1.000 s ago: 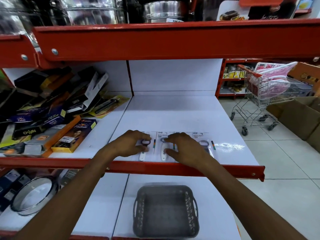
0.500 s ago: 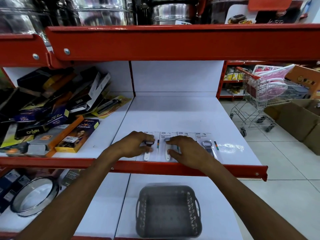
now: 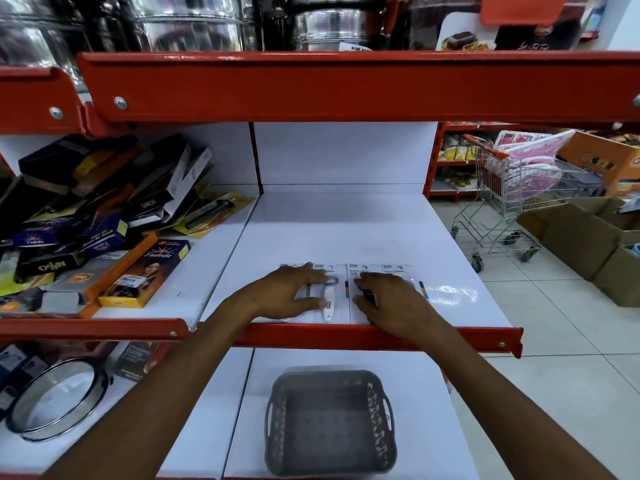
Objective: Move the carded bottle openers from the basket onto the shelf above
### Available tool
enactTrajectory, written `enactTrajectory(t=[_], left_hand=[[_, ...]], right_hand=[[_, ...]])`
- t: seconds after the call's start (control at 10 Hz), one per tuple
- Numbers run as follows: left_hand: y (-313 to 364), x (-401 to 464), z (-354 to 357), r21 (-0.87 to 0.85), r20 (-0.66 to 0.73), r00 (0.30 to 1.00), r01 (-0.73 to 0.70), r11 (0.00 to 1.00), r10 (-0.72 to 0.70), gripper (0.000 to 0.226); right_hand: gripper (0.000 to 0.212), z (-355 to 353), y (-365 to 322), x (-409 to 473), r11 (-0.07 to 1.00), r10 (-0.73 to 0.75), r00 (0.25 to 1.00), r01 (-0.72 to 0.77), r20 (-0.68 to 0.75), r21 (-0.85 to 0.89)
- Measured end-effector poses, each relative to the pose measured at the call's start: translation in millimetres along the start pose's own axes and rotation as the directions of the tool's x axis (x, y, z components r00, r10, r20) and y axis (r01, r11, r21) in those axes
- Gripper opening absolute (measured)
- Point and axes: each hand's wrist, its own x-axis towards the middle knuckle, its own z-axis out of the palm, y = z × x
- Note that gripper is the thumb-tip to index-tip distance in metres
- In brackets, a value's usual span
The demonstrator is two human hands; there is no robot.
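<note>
Several carded bottle openers (image 3: 329, 299) lie side by side, flat on the white shelf (image 3: 346, 230), near its red front lip. My left hand (image 3: 287, 294) rests palm down on the left cards, fingers spread. My right hand (image 3: 388, 299) lies flat over the right cards, covering a black-handled opener. A white-handled opener shows between the two hands. The grey plastic basket (image 3: 329, 424) stands on the lower shelf straight below, with nothing visible inside.
A jumble of boxed kitchen tools (image 3: 97, 220) fills the shelf section to the left. A round glass lid (image 3: 55, 400) lies lower left. Steel pots (image 3: 311, 22) stand on the top shelf. A shopping trolley (image 3: 512, 195) and cardboard boxes (image 3: 595, 244) stand in the aisle at right.
Both hands slid slightly across the cards: the left moved off the black opener area to the leftmost cards, the right shifted rightward, uncovering the white-handled opener. The view tilted a little.
</note>
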Motion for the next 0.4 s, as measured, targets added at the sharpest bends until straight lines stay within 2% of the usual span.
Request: enactTrajectory(t=[0.2, 0.3, 0.4], left_hand=[[-5.1, 1.2, 2.0, 0.058, -0.005, 1.0, 0.015, 0.998, -0.015, 0.068], [-3.9, 1.1, 1.1, 0.046, -0.007, 1.0, 0.017, 0.999, -0.017, 0.062], [2.9, -1.3, 2.0, 0.081, -0.061, 0.997, -0.033, 0.996, 0.038, 0.06]], right_hand=[[0.035, -0.4, -0.7, 0.7, 1.0, -0.004, 1.0, 0.004, 0.005, -0.01], [0.037, -2.4, -2.3, 0.2, 1.0, 0.015, 1.0, -0.014, 0.02, -0.017], [0.041, -2.9, -4.3, -0.3, 0.999, 0.001, 0.999, -0.003, -0.047, -0.037]])
